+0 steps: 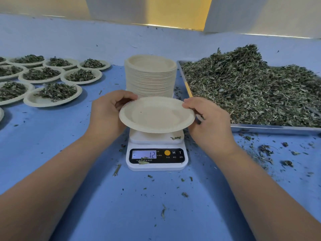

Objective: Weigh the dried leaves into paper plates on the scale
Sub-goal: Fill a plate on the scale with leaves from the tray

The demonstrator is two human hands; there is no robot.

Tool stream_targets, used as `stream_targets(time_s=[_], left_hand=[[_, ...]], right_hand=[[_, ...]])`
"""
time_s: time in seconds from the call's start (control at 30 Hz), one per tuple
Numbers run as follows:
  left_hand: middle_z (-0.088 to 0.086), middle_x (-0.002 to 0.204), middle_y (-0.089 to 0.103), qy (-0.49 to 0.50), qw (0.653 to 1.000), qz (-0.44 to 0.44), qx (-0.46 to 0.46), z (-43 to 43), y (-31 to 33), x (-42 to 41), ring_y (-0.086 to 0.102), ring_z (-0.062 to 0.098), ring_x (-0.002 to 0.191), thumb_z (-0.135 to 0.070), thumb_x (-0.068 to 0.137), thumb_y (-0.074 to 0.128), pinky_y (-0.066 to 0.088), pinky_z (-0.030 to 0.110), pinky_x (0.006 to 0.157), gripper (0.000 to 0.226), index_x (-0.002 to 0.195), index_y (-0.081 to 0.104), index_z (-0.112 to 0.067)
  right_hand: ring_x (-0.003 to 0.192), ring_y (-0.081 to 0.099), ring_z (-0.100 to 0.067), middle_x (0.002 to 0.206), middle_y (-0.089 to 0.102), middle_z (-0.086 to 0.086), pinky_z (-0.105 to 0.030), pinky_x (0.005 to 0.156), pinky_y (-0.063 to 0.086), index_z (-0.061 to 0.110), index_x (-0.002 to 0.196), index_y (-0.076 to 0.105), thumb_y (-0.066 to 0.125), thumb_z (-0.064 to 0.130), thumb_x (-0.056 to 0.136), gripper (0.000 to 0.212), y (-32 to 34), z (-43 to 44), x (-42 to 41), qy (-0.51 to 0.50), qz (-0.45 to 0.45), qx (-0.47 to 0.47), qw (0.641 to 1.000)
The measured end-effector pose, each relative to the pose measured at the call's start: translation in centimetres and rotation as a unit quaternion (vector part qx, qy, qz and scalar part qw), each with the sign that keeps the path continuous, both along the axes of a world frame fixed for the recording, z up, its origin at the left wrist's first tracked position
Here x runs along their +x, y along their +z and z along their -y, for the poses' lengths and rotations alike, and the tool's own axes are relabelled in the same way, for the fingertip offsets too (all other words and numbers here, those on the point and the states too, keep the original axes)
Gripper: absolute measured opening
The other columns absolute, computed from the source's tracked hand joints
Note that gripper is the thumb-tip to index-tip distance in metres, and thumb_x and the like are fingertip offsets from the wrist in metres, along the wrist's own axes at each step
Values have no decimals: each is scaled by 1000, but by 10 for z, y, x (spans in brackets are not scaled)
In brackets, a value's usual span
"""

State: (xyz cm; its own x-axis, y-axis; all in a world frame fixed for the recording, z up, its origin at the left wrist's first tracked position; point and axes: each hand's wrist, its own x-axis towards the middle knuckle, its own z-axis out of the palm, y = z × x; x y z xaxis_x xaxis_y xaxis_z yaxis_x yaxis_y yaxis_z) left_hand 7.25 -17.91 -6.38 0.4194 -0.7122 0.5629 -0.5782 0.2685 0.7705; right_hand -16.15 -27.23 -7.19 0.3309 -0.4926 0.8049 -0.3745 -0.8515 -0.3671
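An empty paper plate (156,114) hangs just above the white kitchen scale (156,153), held level between both hands. My left hand (106,112) pinches its left rim and my right hand (210,117) pinches its right rim. The scale's display shows -12, and a few leaf bits lie on its platform and front. Behind the scale stands a tall stack of paper plates (150,77). A big heap of dried leaves (251,86) fills a metal tray (274,129) on the right.
Several plates filled with leaves (53,94) cover the left side of the blue table (139,206). Loose leaf crumbs lie scattered around the scale and in front of the tray. A pale wall runs along the back.
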Motion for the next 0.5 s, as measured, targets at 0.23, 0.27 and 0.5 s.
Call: stream_targets(time_s=[0.23,0.27,0.5], left_hand=[[-8,106,74,-41,992,-101,62,3,-4,13,72,-5,92,12,86,72,51,7,78,33,113,71,-8],[-7,107,74,-38,991,-110,65,3,-6,15,72,-4,93,12,88,71,52,8,78,32,112,70,-9],[-7,112,72,-10,984,-146,105,6,-19,29,73,4,99,9,91,67,57,17,83,40,104,64,-29]], right_hand=[[113,65,-18,122,70,-8,-6,102,38,3,114,73,71,-9,80,36,-3,0,0,-20,-68,39,997],[115,65,-19,124,70,-9,-7,104,37,3,116,73,69,-10,80,38,-2,0,0,-22,-78,45,996],[123,61,-30,134,64,-12,-40,109,46,3,123,69,53,-21,80,52,-2,-3,5,-15,-173,47,984]])
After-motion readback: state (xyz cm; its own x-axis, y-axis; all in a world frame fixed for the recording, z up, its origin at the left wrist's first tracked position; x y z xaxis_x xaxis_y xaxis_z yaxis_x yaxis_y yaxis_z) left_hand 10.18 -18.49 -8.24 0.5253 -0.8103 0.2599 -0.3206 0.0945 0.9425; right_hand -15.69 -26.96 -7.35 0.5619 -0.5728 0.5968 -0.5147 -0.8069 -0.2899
